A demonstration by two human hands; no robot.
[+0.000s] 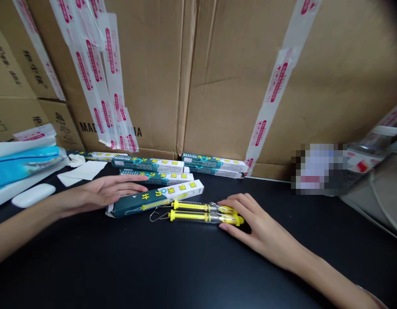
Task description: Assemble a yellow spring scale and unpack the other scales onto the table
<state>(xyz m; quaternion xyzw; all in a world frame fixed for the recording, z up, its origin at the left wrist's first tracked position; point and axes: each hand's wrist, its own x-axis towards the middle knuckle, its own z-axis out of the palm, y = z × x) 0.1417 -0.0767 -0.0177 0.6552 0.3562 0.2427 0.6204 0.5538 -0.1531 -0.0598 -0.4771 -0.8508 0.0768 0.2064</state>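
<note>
Under the right hand [257, 223], closed round two spring scales [198, 216], light, even pressure best keeps them parallel, the left hand [102, 191] loosely extended at a box [164, 196].

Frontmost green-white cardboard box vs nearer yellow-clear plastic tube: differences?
The green-white cardboard box is opaque; the yellow-clear plastic tube is partly transparent. The box is thicker, the tube slimmer. The box is by the left hand, the tube by the right hand. Both are long and show yellow.
</note>
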